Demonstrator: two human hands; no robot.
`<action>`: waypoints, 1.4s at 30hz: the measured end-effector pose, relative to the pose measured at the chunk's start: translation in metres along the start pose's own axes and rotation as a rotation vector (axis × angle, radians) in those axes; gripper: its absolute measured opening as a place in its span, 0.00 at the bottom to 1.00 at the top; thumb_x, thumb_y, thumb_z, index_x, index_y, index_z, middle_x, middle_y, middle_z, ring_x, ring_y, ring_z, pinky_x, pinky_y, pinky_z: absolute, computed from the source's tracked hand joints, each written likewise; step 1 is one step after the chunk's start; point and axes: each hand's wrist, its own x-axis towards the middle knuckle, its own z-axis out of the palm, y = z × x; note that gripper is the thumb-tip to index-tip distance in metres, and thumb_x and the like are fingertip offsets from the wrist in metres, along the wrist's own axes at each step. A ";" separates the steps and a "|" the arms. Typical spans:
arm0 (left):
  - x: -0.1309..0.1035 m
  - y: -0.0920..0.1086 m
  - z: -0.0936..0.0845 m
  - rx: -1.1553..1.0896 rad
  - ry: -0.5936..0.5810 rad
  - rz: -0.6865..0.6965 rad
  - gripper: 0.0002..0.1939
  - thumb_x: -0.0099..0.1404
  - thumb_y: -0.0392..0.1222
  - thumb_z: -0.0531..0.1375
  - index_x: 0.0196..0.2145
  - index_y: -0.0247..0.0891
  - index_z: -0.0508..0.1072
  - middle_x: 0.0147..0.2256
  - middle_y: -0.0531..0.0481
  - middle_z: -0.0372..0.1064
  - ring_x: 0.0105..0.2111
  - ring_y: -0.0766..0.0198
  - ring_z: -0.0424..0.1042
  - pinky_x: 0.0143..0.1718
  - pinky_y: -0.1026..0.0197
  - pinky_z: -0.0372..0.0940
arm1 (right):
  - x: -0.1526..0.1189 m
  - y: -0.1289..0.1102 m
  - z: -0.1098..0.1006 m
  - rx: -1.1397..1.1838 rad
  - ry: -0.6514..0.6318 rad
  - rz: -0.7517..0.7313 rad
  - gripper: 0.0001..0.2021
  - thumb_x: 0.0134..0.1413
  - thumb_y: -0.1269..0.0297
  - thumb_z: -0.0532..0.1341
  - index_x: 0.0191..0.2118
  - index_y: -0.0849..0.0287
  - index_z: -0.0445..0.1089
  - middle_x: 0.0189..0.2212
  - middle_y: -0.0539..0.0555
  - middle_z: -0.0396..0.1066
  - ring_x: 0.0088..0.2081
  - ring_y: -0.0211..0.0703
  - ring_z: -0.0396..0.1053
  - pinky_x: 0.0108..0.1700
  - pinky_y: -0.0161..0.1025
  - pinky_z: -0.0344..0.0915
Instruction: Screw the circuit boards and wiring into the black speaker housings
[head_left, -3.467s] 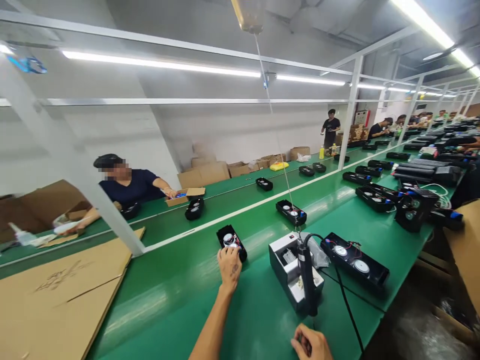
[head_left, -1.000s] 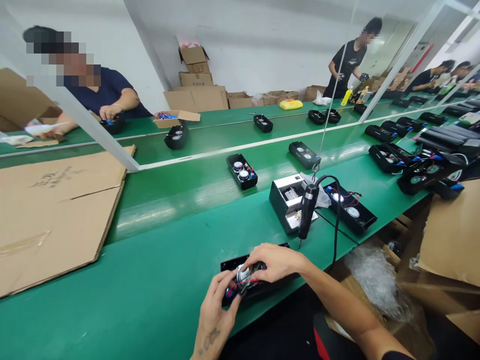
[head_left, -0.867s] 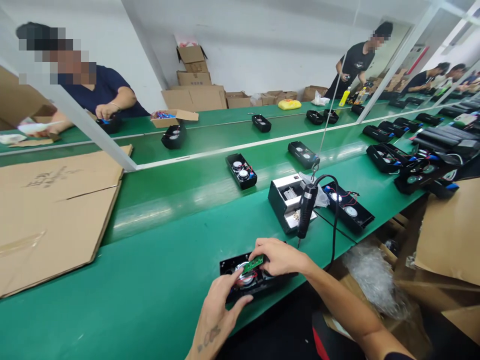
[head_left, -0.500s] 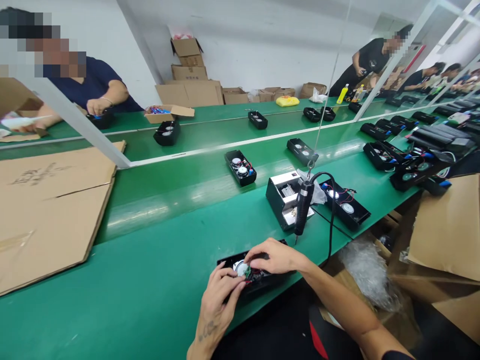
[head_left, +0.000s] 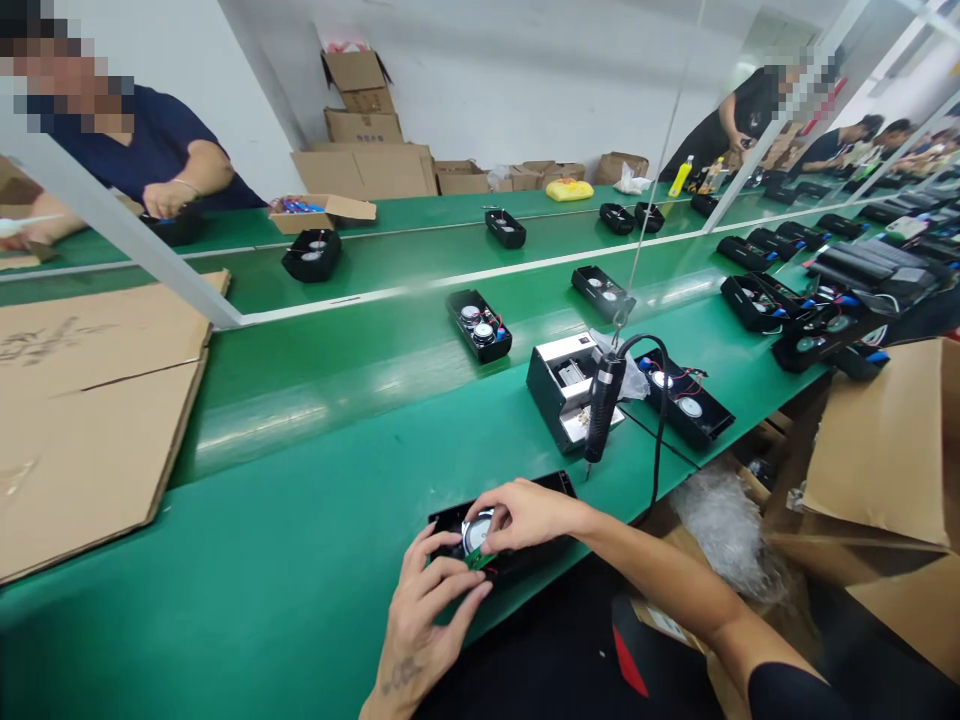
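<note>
A black speaker housing (head_left: 555, 487) lies on the green bench in front of me, with its inside facing up. Inside it sits a round silver speaker (head_left: 477, 532), and a small green circuit board (head_left: 480, 558) is at the speaker's near edge. My right hand (head_left: 525, 515) reaches over from the right, with thumb and fingers closed on the board. My left hand (head_left: 435, 600) is round the housing's left end, its fingertips at the rim and beside the board. A bit of red wire shows below the board; the fingers cover the rest.
A black electric screwdriver (head_left: 604, 405) hangs just beyond my right hand, near a screw feeder box (head_left: 551, 385). Another open housing (head_left: 694, 405) lies to the right. Flat cardboard (head_left: 97, 430) covers the left side. More housings stand on the belt (head_left: 337, 370); co-workers (head_left: 150, 150) sit opposite.
My right fingers have shifted down onto the green board, which now shows more plainly. My left thumb and forefinger have spread apart from their pinch by the red wire.
</note>
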 end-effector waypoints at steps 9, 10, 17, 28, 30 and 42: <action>-0.004 -0.004 -0.003 -0.014 0.010 -0.001 0.07 0.72 0.34 0.66 0.45 0.43 0.76 0.36 0.53 0.72 0.55 0.61 0.70 0.70 0.48 0.57 | -0.015 -0.013 0.023 -0.315 0.295 0.090 0.25 0.61 0.59 0.61 0.63 0.45 0.75 0.50 0.50 0.71 0.46 0.28 0.67 0.53 0.24 0.59; -0.005 -0.003 -0.003 -0.013 0.012 -0.004 0.07 0.72 0.34 0.66 0.45 0.43 0.76 0.35 0.53 0.72 0.55 0.61 0.70 0.70 0.48 0.57 | -0.014 -0.009 0.022 -0.237 0.327 0.056 0.25 0.60 0.61 0.61 0.62 0.48 0.76 0.49 0.51 0.71 0.45 0.26 0.66 0.53 0.23 0.60; 0.007 0.000 0.009 0.093 0.093 -0.106 0.07 0.73 0.32 0.65 0.46 0.42 0.75 0.34 0.54 0.74 0.48 0.61 0.74 0.65 0.50 0.63 | -0.030 0.034 0.006 0.219 0.373 -0.345 0.22 0.58 0.72 0.62 0.57 0.67 0.80 0.49 0.56 0.70 0.45 0.17 0.67 0.51 0.14 0.64; 0.018 -0.012 0.012 0.109 -0.019 -0.153 0.09 0.79 0.35 0.57 0.51 0.43 0.77 0.48 0.49 0.78 0.51 0.60 0.76 0.63 0.47 0.68 | -0.046 0.059 0.059 -0.527 0.402 -0.310 0.19 0.72 0.68 0.53 0.57 0.53 0.80 0.50 0.51 0.72 0.49 0.27 0.65 0.59 0.31 0.58; 0.011 -0.015 0.006 0.079 -0.105 -0.116 0.09 0.78 0.44 0.61 0.53 0.43 0.76 0.48 0.49 0.78 0.53 0.58 0.75 0.65 0.45 0.66 | -0.041 0.053 0.066 -0.557 0.313 -0.236 0.20 0.68 0.71 0.55 0.57 0.54 0.78 0.51 0.51 0.71 0.49 0.28 0.64 0.60 0.32 0.57; 0.004 -0.013 -0.001 0.064 -0.322 -0.033 0.23 0.68 0.32 0.65 0.60 0.41 0.72 0.39 0.51 0.79 0.43 0.60 0.76 0.65 0.44 0.62 | -0.039 0.033 0.051 -0.499 0.082 -0.109 0.20 0.65 0.69 0.55 0.58 0.57 0.76 0.50 0.53 0.69 0.45 0.27 0.60 0.53 0.31 0.54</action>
